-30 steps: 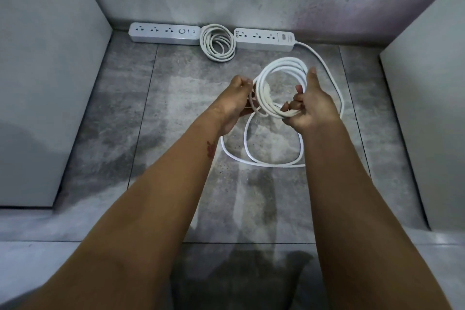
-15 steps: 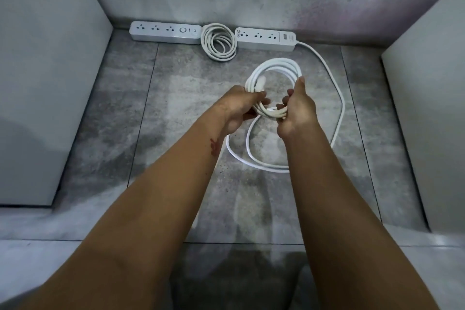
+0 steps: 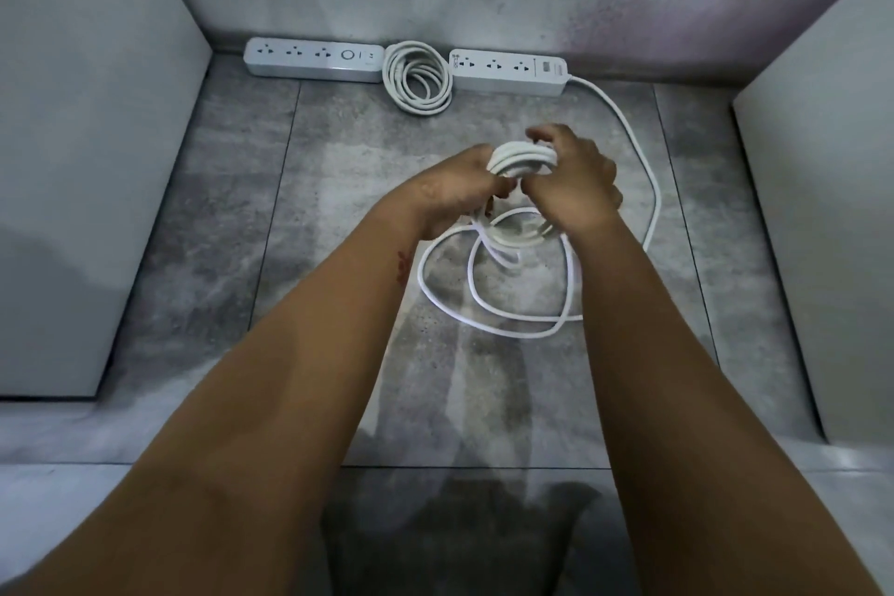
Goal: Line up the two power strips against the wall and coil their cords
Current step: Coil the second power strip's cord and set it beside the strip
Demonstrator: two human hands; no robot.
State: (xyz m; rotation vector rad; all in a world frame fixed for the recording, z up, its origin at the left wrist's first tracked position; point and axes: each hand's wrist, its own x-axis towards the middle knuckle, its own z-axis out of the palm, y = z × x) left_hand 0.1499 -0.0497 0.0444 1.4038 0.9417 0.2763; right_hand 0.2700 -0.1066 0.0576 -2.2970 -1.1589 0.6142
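Cord coil (image 3: pixel 522 157), earlier an open ring, now tipped edge-on, gripped between left hand (image 3: pixel 450 189) and right hand (image 3: pixel 575 179).

The cord coil (image 3: pixel 522 158) has tipped flatter — the right hand (image 3: pixel 575 189) now seemingly curled over it.

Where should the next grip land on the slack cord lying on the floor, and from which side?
Pinch the slack cord where its loop starts just below the coiled bundle, coming from above: it lies flat on the tile in open curves.
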